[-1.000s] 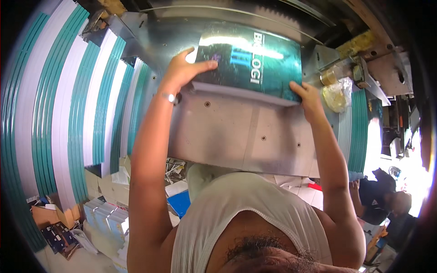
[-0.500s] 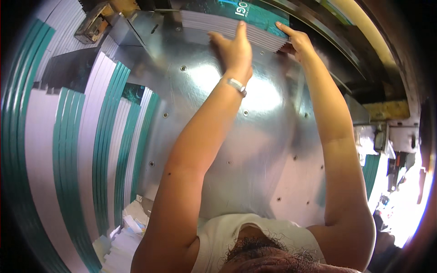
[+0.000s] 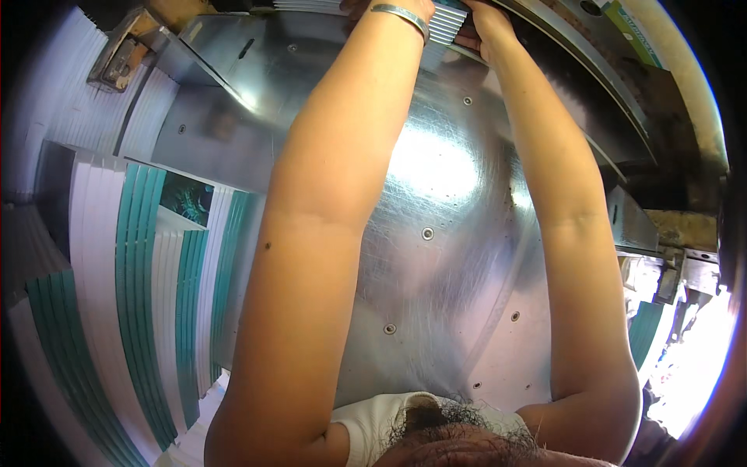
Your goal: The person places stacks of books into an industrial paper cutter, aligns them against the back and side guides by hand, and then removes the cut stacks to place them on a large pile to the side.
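Observation:
A stack of teal-covered booklets point(image 3: 446, 25) with pale page edges lies at the far end of a shiny metal table point(image 3: 443, 265), partly cut off by the top of the view. My right hand point(image 3: 492, 29) is at the stack's right corner, thumb over the top and fingers bent against the side. Stretched out beside it, my left hand point(image 3: 424, 6) is at the stack's near side. Only its wrist with a metal bracelet point(image 3: 405, 17) and a bit of the hand show; most of its fingers are out of view or hidden.
Tall stacks of teal and white booklets point(image 3: 140, 288) stand along the left. A metal guide plate point(image 3: 214, 66) and a block-like fitting point(image 3: 124, 58) are at the far left. A dark machine edge point(image 3: 576, 70) runs along the far right, with a yellowish block point(image 3: 681, 227) below.
Both hands have reached farther away, and the booklet stack now sits nearer the top edge. My left hand, earlier spread above the table, has moved up to the stack. The view has shifted too.

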Motion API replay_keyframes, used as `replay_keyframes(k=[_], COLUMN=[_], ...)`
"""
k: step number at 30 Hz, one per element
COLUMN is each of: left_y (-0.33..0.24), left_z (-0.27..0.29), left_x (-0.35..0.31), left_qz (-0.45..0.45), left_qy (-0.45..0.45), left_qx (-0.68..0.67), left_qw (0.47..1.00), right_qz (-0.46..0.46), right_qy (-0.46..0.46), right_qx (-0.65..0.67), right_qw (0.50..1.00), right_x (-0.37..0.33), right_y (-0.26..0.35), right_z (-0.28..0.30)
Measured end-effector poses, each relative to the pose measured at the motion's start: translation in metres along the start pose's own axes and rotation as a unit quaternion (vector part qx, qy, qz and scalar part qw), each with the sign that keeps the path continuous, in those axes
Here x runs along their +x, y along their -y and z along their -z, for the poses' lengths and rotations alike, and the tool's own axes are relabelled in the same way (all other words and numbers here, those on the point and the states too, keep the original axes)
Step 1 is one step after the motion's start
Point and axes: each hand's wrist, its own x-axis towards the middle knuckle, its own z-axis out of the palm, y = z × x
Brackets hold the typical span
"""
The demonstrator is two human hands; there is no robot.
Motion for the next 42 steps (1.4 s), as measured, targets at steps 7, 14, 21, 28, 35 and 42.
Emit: replay_keyframes(k=[7,14,21,28,35,42], left_y=[-0.013,-0.022,0.032,0.153,0.241,0.276], left_z=[0.003,0.080,0.208,0.289,0.264,0.255], left_x=[-0.075,-0.031,-0.136,-0.389,-0.546,-0.578], left_qz=[-0.003,0.034,-0.036,-0.002,0.357,0.473], left_qy=[0.008,0.314,0.421,0.634,0.643,0.548], left_qx=[0.140,0.268,0.580,0.581,0.446,0.410], left_qw=[0.990,0.910,0.696,0.510,0.510,0.556], right_qz=[0.257,0.300,0.125,0.374,0.278,0.107], right_qy=[0.006,0.189,-0.070,-0.494,-0.631,-0.607], right_qx=[-0.077,-0.484,-0.351,-0.414,-0.185,-0.295], right_qw=[0.963,0.800,0.925,0.667,0.700,0.730], right_x=[-0.124,-0.423,-0.638,-0.701,-0.706,-0.663], right_y=[-0.078,-0.125,-0.140,-0.110,-0.148,-0.153], right_z=[0.071,0.144,0.250,0.369,0.560,0.578])
